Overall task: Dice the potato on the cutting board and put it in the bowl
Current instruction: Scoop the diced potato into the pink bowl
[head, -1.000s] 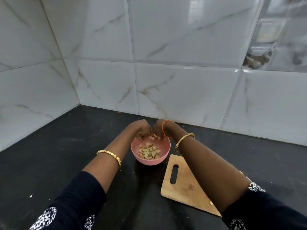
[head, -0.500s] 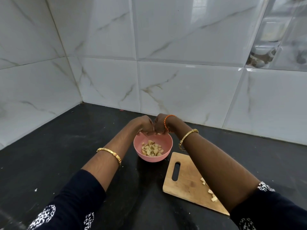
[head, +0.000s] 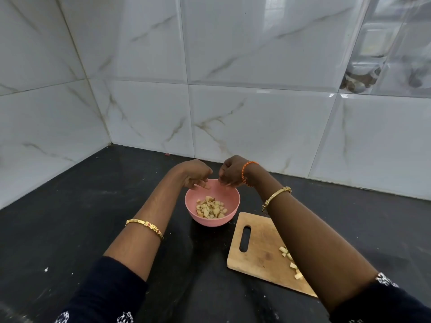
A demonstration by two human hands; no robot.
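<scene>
A pink bowl (head: 193, 201) stands on the black counter and holds several pale potato cubes (head: 211, 209). Both hands hover over its far rim. My left hand (head: 194, 174) hangs with fingers loosely apart and pointing down, nothing in it. My right hand (head: 231, 172) does the same, just to the right, a small gap between the two. The wooden cutting board (head: 258, 252) lies right of the bowl, with a few potato cubes (head: 290, 259) on it beside my right forearm, which hides part of the board.
The black counter (head: 70, 217) runs into a corner of white marble tiles (head: 144, 113) at the back and left. No knife shows in view.
The hands were pressed together over the bowl with cubes falling from them. They have now parted and emptied. The view shifted, so the cubes on the board show.
</scene>
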